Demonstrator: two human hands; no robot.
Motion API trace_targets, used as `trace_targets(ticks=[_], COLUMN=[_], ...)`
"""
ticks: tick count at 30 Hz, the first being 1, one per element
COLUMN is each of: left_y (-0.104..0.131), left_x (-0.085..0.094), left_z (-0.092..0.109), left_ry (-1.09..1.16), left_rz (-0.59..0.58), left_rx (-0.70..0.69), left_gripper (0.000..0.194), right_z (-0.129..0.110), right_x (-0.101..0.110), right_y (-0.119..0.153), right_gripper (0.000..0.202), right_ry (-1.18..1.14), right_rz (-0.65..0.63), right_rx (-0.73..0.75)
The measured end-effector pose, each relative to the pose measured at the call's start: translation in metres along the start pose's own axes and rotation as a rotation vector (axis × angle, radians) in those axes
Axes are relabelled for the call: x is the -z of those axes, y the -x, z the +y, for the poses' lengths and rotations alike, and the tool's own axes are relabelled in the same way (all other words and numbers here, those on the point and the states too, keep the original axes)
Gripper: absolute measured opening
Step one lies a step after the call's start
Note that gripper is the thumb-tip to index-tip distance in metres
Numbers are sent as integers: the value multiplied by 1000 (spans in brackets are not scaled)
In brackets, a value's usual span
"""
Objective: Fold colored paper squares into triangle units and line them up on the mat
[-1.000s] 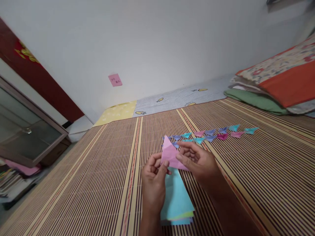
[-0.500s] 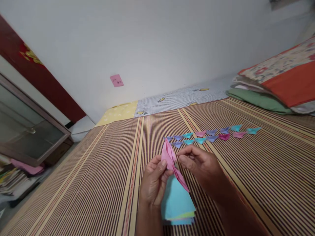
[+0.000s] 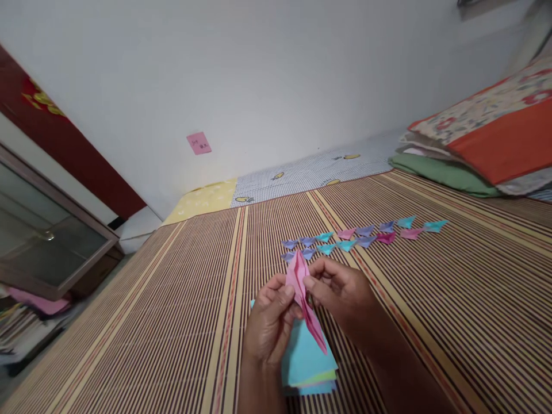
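Note:
A folded pink paper is held up between both hands, its long point slanting down to the right. My left hand pinches its left side with the thumb in front. On the right side of the fold, the thumb and fingers of my right hand are closed on the paper's edge. Beneath, a stack of coloured sheets with a light blue one on top lies on the striped mat, partly covered by my left hand. Beyond the hands stand two rows of small folded paper shapes in blue, purple and pink.
Folded bedding with a red and floral cover lies at the right. A checked cloth runs along the wall, which bears a pink note. At the left is a glass-fronted cabinet with papers below it.
My right hand has moved in from beside the pink paper and now grips its right edge. The paper has turned slightly, its fold facing the camera more. The view has shifted a little.

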State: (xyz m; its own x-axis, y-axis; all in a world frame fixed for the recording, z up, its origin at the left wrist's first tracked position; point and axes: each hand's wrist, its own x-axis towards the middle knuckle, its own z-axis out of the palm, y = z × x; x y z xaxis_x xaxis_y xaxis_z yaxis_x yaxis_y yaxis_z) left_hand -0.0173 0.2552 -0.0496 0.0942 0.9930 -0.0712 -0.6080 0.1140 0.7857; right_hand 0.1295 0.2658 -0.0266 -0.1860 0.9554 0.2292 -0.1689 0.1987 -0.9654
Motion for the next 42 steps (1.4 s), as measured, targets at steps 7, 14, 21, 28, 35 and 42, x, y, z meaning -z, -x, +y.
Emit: trace_targets(ticks=[7,14,21,28,35,42], left_y=[3,6,6,8,12,24], left_x=[5,0,-3,0,-14,-34], left_z=[2,7,7,5,3,5], left_ry=[-400,-354,-230,-304,-402,-555], left_rz=[40,53,26,33,185,270], left_rx=[-148,-156,-142,-127,-220,-216], left_gripper=[20,27,28,25,33,54], right_z=[4,7,18,15,19,32], right_x=[3,3,2,5,-4,-8], right_y=[-2,-4,-7,-7,-4,-7], right_gripper=[6,3,21,24,7,13], right_ry=[104,-64,-153,-77,162,540], right_rz=[15,-108,84,-13,133,328], right_rx=[-12,-8,40,27,125,474])
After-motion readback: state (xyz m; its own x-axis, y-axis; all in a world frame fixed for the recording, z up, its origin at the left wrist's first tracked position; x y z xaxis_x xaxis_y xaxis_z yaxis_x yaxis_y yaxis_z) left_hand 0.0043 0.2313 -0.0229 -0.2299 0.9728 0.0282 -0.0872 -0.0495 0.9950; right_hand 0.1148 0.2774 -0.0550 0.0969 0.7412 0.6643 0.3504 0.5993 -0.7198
